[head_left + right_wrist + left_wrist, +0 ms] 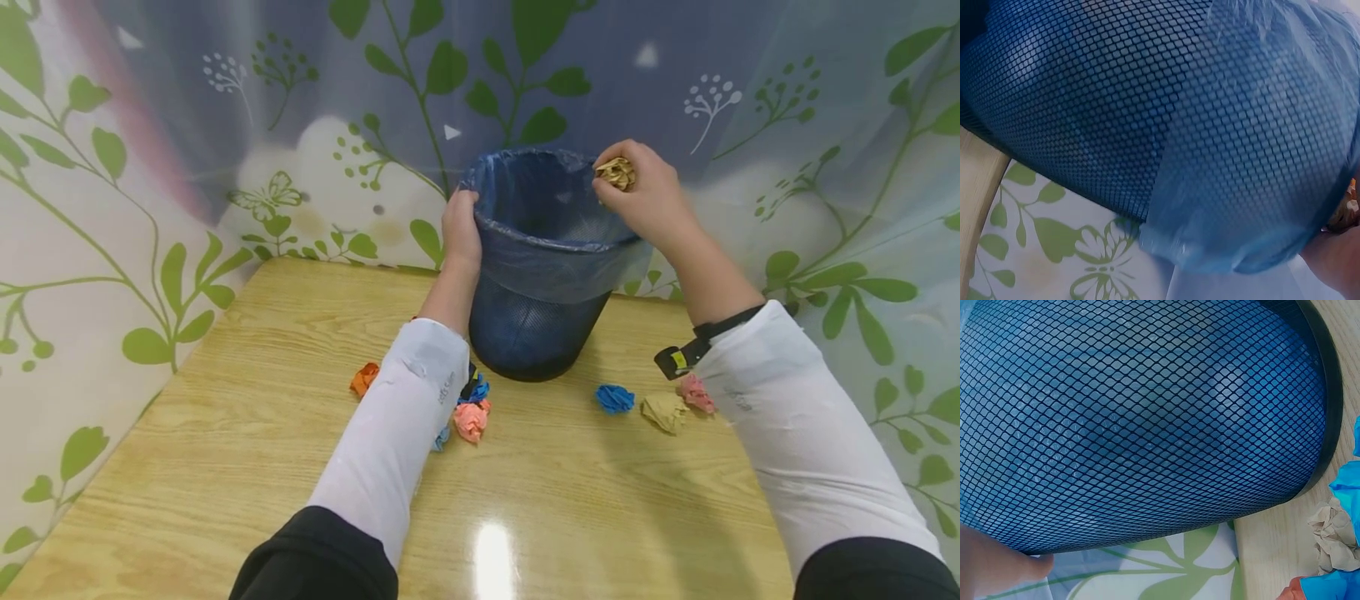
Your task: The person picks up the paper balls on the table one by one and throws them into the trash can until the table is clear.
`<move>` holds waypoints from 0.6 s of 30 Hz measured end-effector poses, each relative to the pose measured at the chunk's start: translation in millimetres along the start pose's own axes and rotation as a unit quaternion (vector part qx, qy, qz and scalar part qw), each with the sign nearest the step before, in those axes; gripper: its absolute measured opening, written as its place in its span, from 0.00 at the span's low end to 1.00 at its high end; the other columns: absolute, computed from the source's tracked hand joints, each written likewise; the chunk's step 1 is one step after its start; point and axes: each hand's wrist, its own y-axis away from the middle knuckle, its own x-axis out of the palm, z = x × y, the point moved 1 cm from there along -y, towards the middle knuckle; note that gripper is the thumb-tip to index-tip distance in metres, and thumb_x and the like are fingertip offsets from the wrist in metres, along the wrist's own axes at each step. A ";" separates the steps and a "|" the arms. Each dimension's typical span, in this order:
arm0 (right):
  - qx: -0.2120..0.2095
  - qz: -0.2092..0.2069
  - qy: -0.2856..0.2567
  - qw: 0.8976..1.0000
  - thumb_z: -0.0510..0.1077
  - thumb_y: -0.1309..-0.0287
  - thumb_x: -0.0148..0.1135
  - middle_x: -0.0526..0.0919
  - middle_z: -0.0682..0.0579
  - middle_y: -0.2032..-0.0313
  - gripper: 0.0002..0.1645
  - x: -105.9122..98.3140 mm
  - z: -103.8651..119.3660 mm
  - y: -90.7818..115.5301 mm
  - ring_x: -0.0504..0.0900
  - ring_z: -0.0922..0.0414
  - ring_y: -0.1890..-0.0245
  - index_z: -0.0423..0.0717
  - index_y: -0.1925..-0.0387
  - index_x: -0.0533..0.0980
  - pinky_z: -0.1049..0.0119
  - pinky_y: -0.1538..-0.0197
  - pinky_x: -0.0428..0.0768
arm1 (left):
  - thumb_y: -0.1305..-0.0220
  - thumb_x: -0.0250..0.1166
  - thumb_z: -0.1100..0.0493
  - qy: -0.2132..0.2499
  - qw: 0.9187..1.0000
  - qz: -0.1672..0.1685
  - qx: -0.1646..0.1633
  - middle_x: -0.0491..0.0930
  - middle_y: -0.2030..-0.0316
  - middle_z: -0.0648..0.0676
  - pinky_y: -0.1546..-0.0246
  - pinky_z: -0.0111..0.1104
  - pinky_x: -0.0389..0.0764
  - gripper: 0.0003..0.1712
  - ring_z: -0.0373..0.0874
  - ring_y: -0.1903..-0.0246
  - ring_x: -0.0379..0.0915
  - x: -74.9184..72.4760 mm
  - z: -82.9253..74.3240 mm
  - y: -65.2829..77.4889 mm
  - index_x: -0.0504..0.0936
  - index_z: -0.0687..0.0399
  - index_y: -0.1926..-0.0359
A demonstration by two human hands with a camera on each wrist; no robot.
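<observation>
A dark mesh wastebasket, lined with a translucent blue plastic bag, stands tilted at the far side of the table. At its upper left side my left hand holds it near the rim; part of that hand also shows against the mesh in the left wrist view. Above the right part of the rim, my right hand pinches a crumpled yellowish-brown paper ball between thumb and fingers. In the right wrist view the bag's edge hides most of that paper ball.
On the wooden table lie several crumpled paper balls: orange, coral and light blue by my left forearm; blue, beige and pink near the right. A leaf-printed curtain hangs behind the wastebasket.
</observation>
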 end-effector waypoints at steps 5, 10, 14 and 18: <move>-0.013 0.014 -0.004 1.000 0.48 0.31 0.50 0.68 0.41 0.41 0.21 5.4 4.7 -3.2 0.69 0.45 0.45 0.42 0.42 0.68 0.50 0.48 0.70 | 0.37 0.44 0.54 -0.011 1.000 -0.001 0.001 0.67 0.32 0.56 0.35 0.30 0.62 0.33 0.46 0.32 0.61 -0.2 1.2 -1.9 0.67 0.62 0.32; -0.017 0.049 0.010 0.999 0.47 0.31 0.50 0.67 0.40 0.39 0.22 9.8 8.4 -5.4 0.68 0.43 0.43 0.42 0.40 0.67 0.46 0.43 0.68 | 0.38 0.44 0.54 -0.021 1.000 -0.002 0.005 0.68 0.32 0.56 0.36 0.31 0.63 0.34 0.47 0.33 0.62 -0.6 -1.0 -1.3 0.68 0.62 0.33; -0.022 0.072 0.035 0.997 0.46 0.31 0.51 0.67 0.40 0.38 0.22 12.8 7.7 -6.4 0.68 0.43 0.43 0.43 0.39 0.68 0.46 0.43 0.68 | 0.38 0.44 0.53 -0.025 1.000 0.001 0.000 0.68 0.32 0.55 0.36 0.32 0.63 0.34 0.47 0.34 0.63 -1.1 -1.3 0.1 0.68 0.60 0.32; -0.033 0.083 0.057 0.994 0.45 0.33 0.54 0.69 0.39 0.40 0.22 14.5 6.7 -6.7 0.69 0.42 0.44 0.43 0.40 0.70 0.45 0.43 0.69 | 0.38 0.43 0.53 -0.032 0.999 0.002 -0.002 0.67 0.32 0.55 0.35 0.32 0.63 0.34 0.46 0.33 0.62 -1.6 -1.4 0.2 0.68 0.60 0.32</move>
